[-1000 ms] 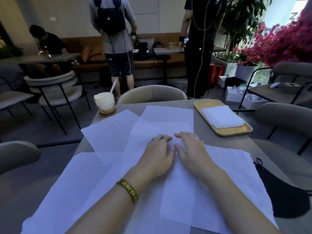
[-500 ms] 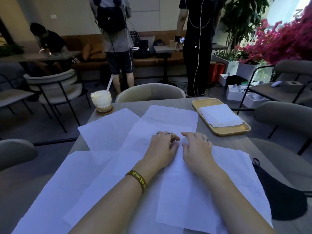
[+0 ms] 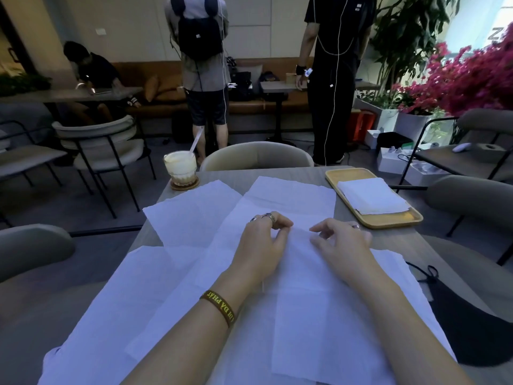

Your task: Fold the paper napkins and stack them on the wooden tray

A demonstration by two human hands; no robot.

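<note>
Left hand (image 3: 263,241) and right hand (image 3: 342,244), flat before, now pinch the top napkin (image 3: 305,290) at its far edge, probably starting a fold.

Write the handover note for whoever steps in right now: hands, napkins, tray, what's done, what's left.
Left hand and right hand: side by side, both pinching the far edge of the top napkin, which lies flat.
Wooden tray: far right on the table, with a stack of folded napkins on it.
Done: that stack.
Left: fold the top napkin, then the unfolded napkins overlapping under and around it, and stack them all on the tray.
Mind the drink at the far left corner.
</note>
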